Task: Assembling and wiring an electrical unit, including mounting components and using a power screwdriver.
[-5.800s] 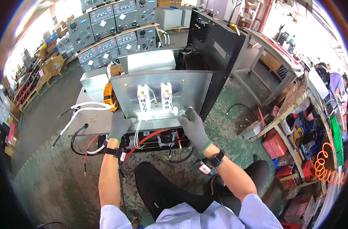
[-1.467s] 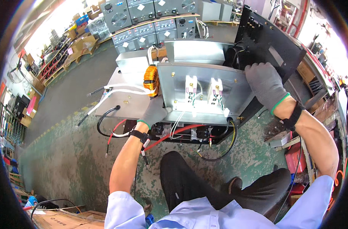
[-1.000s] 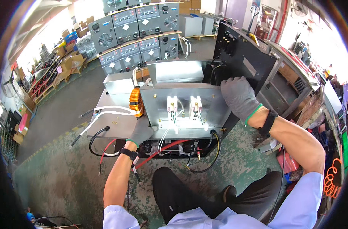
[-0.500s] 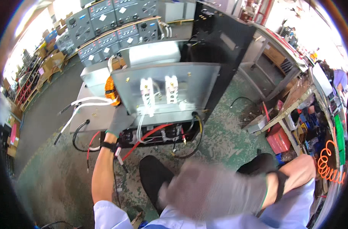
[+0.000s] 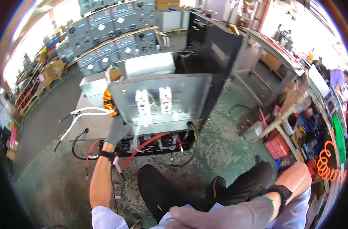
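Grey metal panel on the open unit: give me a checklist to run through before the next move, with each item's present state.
1. Left hand on the grey metal panel, at its lower left corner: ok.
2. Right hand on the panel: not ok, it is down at the person's lap, away from the unit.
3. Panel tilted up with its two white parts showing: ok.
4. Red cable below the panel free of its lower edge: cannot tell.
5. White cables lie left of the panel, apart from the left hand: ok.
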{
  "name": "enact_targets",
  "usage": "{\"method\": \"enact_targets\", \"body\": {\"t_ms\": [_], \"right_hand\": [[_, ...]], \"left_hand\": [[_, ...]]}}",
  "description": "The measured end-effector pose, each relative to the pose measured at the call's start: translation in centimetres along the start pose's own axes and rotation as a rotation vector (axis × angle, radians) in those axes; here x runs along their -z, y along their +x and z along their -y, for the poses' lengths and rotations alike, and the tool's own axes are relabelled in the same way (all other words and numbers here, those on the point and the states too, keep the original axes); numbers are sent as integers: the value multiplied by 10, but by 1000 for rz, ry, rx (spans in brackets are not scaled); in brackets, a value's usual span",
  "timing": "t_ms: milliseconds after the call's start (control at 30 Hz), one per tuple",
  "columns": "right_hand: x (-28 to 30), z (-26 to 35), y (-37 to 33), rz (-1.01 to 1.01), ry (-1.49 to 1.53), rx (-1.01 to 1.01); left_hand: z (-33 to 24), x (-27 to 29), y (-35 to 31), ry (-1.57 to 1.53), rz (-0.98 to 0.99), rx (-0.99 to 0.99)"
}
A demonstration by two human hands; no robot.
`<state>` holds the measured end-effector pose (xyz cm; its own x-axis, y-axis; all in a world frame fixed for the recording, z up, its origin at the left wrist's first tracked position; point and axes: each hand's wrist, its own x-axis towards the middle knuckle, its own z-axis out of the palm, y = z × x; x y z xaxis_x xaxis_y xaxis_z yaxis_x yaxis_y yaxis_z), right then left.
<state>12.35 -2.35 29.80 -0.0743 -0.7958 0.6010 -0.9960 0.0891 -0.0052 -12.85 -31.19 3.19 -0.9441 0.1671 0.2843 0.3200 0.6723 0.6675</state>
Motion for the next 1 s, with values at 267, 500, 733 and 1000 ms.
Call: {"method": "enact_targets", "body": {"t_ms": [267, 500, 733, 1000], "right_hand": [[-7, -1, 0, -597, -38, -102], [25, -10, -75, -55, 18, -135], [-20, -68, -228, 331, -252, -799], [-149, -62, -411, 181, -83, -870]], "left_hand": [[-3, -6, 3, -101, 30, 26], [10, -4, 2, -35, -49, 40], [7, -8, 1, 26, -75, 44], [47, -16, -12, 136, -170, -153]]}}
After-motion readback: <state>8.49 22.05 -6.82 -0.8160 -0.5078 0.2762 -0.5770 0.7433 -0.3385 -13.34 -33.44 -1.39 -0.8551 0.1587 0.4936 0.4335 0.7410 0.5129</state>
